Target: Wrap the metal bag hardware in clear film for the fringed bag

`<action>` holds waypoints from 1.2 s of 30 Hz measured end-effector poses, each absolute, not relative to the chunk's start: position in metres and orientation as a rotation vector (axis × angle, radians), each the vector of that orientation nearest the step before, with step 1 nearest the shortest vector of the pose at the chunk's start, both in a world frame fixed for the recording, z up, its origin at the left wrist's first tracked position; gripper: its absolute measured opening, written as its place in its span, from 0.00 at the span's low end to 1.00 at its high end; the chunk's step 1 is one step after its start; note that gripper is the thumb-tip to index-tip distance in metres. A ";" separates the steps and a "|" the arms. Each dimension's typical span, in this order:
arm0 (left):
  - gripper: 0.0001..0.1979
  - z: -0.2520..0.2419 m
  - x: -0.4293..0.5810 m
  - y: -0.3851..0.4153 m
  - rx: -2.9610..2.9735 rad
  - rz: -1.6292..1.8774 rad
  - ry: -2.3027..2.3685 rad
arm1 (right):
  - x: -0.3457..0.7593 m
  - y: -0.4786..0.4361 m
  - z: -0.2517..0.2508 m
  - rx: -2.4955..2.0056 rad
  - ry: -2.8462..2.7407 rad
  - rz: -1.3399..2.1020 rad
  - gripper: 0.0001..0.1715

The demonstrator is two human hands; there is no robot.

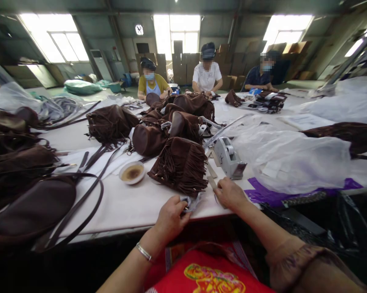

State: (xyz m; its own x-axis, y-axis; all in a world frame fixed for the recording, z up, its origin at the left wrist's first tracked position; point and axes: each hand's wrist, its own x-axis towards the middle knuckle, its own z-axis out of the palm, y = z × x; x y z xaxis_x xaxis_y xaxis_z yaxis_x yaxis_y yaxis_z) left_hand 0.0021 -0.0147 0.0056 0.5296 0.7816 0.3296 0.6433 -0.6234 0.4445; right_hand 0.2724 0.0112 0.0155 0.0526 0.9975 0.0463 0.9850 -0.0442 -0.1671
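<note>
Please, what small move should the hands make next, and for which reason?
Probably the right hand should draw the flat grey strip toward the left hand: the right fingertips are at this strip, while the left hand pinches a small piece of clear plastic on the near side of the nearest fringed bag.

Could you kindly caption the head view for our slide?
Left hand holding clear plastic, right hand at a strip, fringed bag beyond.

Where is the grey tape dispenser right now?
In the head view, the grey tape dispenser stands right of centre on the white table, just beyond the right hand, between the nearest fringed bag and the translucent plastic.
</note>
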 end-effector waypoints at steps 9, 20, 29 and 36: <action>0.04 0.004 0.006 -0.024 2.515 0.775 1.257 | 0.274 0.006 -0.004 -2.075 -2.009 0.043 0.10; 0.05 0.008 0.009 -0.030 2.480 0.718 1.341 | 0.270 0.013 -0.001 -2.074 -1.962 0.110 0.05; 0.04 0.012 0.013 -0.033 2.469 0.715 1.406 | 0.269 0.019 -0.001 -2.066 -1.825 0.311 0.01; 0.04 0.007 0.013 -0.032 2.537 0.747 1.391 | 0.268 -0.006 0.002 -1.806 -1.791 0.435 0.12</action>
State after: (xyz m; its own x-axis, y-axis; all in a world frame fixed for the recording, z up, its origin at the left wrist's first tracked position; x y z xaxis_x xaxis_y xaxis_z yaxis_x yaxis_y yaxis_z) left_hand 0.0130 -0.0321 0.0072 0.4451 0.8240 0.3505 0.7475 -0.5575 0.3613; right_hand 0.2677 -0.0064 0.0023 0.0579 0.9867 0.1518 0.8074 0.0432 -0.5885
